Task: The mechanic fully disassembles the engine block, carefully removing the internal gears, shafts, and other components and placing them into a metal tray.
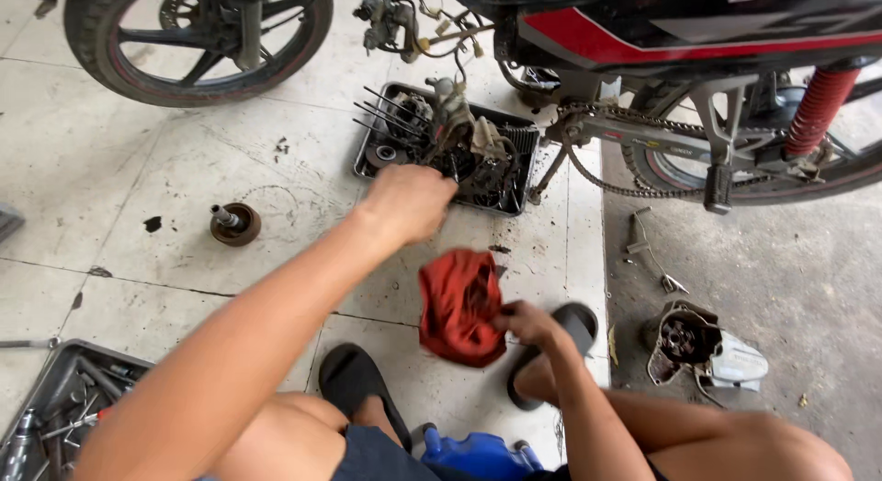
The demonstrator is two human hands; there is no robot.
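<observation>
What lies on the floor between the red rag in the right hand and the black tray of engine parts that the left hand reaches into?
In the head view, only stained floor tile with a small dark bit lies between the red rag and the black tray.

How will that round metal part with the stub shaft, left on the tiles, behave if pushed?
The round part sits flat on its wide base, shaft up, so it likely slides rather than tips. It looks like solid metal, probably heavy for its size. Knocked on edge, it might roll.
</observation>
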